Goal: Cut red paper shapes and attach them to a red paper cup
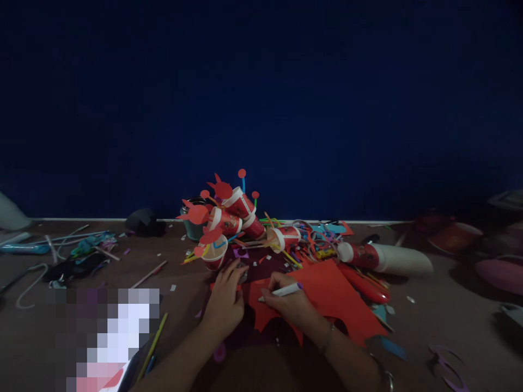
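A red sheet of paper (pixel 322 288) with jagged cut-outs along its near edge lies in front of me. My right hand (pixel 288 305) is closed around a white marker (pixel 288 289) with a purple end, its tip low over the sheet's left part. Flat at the sheet's left edge rests my left hand (pixel 224 296), fingers stretched out. Just beyond it stands a paper cup (pixel 215 253) with red paper shapes and straws. Behind are more decorated red cups (pixel 241 202), stacked and tilted.
A white roll-like object (pixel 402 260) joined to red cups lies at the right, beside a shiny red object (pixel 368 286). Purple scissors (pixel 447 365) lie near right. Yellow and blue sticks (pixel 154 345), paper scraps and straws are scattered about. A dark blue wall (pixel 261 98) rises behind.
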The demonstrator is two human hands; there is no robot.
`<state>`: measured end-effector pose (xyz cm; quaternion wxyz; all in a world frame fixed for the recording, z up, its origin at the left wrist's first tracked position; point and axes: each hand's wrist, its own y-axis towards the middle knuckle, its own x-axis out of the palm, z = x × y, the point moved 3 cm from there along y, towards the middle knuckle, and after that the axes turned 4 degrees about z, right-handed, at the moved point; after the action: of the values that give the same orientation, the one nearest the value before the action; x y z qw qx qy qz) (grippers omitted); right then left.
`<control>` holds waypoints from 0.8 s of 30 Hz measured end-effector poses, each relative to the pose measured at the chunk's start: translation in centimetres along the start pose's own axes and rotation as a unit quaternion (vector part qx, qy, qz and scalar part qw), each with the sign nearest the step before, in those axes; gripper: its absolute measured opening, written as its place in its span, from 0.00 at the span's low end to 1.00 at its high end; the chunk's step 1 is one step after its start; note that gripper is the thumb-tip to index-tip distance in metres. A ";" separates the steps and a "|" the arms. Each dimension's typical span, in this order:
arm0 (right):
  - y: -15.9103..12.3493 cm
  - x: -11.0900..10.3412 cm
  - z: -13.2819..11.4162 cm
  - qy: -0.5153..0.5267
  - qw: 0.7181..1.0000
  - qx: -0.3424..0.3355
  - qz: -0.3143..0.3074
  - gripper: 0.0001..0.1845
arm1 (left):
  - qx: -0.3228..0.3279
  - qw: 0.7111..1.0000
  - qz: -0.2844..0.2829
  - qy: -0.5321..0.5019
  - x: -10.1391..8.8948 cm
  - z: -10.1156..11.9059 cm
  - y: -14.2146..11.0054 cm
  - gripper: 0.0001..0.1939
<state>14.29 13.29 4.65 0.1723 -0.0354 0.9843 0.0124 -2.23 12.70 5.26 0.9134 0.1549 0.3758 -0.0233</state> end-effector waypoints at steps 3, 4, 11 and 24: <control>0.0 0.0 -0.1 0.021 1.000 0.019 -0.008 0.10 | 0.004 1.000 0.005 -0.003 0.0 -0.1 0.0 0.31; 0.0 0.0 -0.2 0.028 0.999 0.026 -0.008 0.10 | 0.004 1.000 0.005 -0.004 0.0 -0.1 0.0 0.31; -0.1 -0.2 -0.7 -0.014 1.000 0.011 0.010 0.11 | 0.001 1.000 0.003 -0.005 0.0 0.0 0.0 0.31; -0.1 -0.1 -0.4 -0.003 1.000 0.002 -0.005 0.10 | 0.000 1.000 0.003 -0.004 0.0 0.0 0.0 0.31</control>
<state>14.21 13.21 5.10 0.1755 -0.0398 0.9836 0.0092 -2.20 12.72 5.24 0.9151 0.1556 0.3714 -0.0212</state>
